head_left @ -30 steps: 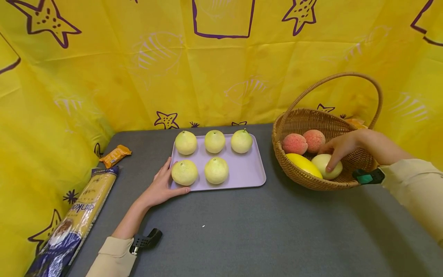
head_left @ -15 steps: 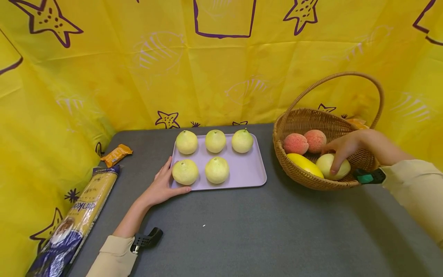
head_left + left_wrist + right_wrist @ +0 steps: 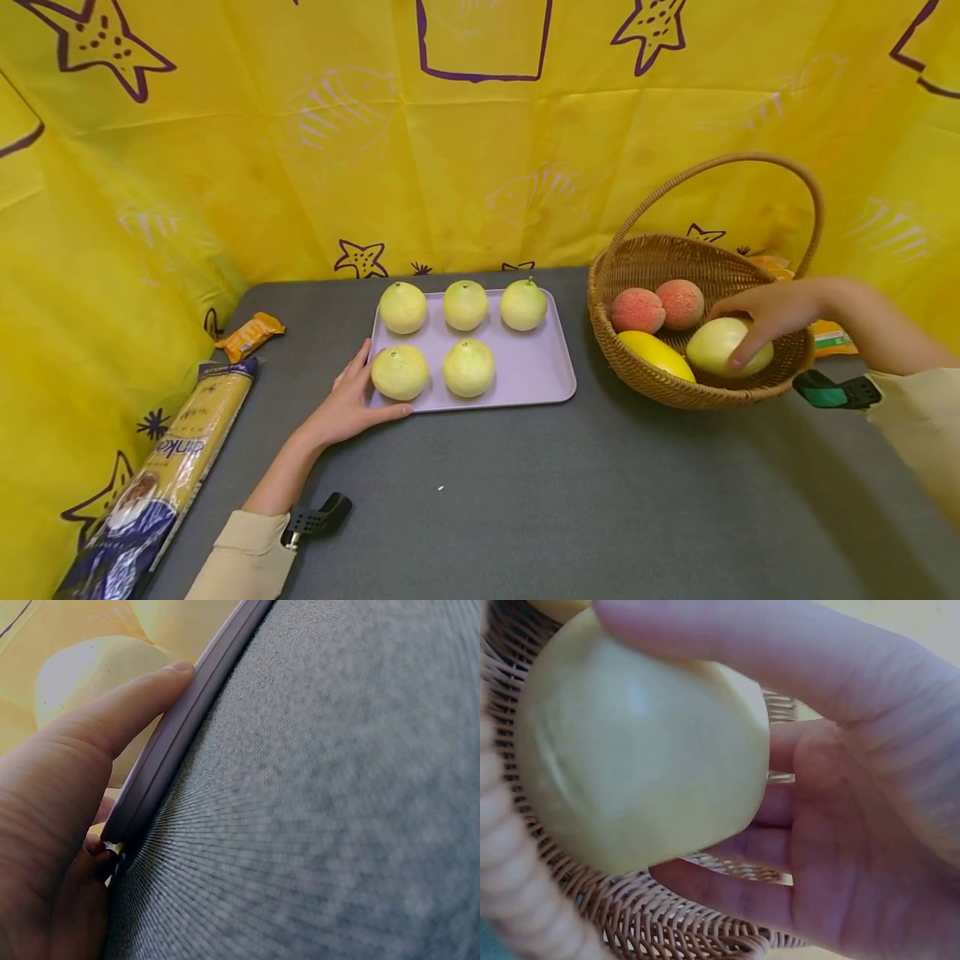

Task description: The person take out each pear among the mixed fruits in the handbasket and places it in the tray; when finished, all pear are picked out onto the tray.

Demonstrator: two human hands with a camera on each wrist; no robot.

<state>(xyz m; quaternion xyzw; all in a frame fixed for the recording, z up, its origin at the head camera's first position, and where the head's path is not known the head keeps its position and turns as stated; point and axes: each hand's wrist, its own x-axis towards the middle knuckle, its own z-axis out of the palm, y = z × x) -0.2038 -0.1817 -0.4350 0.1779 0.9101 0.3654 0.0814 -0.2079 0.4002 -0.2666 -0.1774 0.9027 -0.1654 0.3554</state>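
In the head view, my right hand point(image 3: 776, 312) grips a pale yellow-green, melon-like fruit point(image 3: 727, 350) inside the wicker basket point(image 3: 637, 387). The right wrist view shows the thumb across one side of this fruit point(image 3: 637, 757) and fingers point(image 3: 720, 889) around the other. My left hand point(image 3: 352, 404) rests at the near left corner of the lilac tray point(image 3: 536, 371). Its thumb point(image 3: 142, 701) lies straight along the tray's front rim, with the fingers along the left side. Several pale yellow-green, pomelo-like fruits point(image 3: 468, 367) stand on the tray in two rows.
Two peaches point(image 3: 637, 311) and a smooth yellow fruit point(image 3: 656, 354) lie in the basket, under its tall arched handle point(image 3: 757, 157). An orange packet point(image 3: 251, 336) and a long plastic food bag point(image 3: 165, 467) lie at the left. Yellow patterned cloth point(image 3: 465, 167) backs the grey table point(image 3: 487, 500).
My right hand has shifted the pale melon-like fruit rightward and slightly up within the basket, and more of it shows. The right arm has moved right; the left hand stays at the tray corner.
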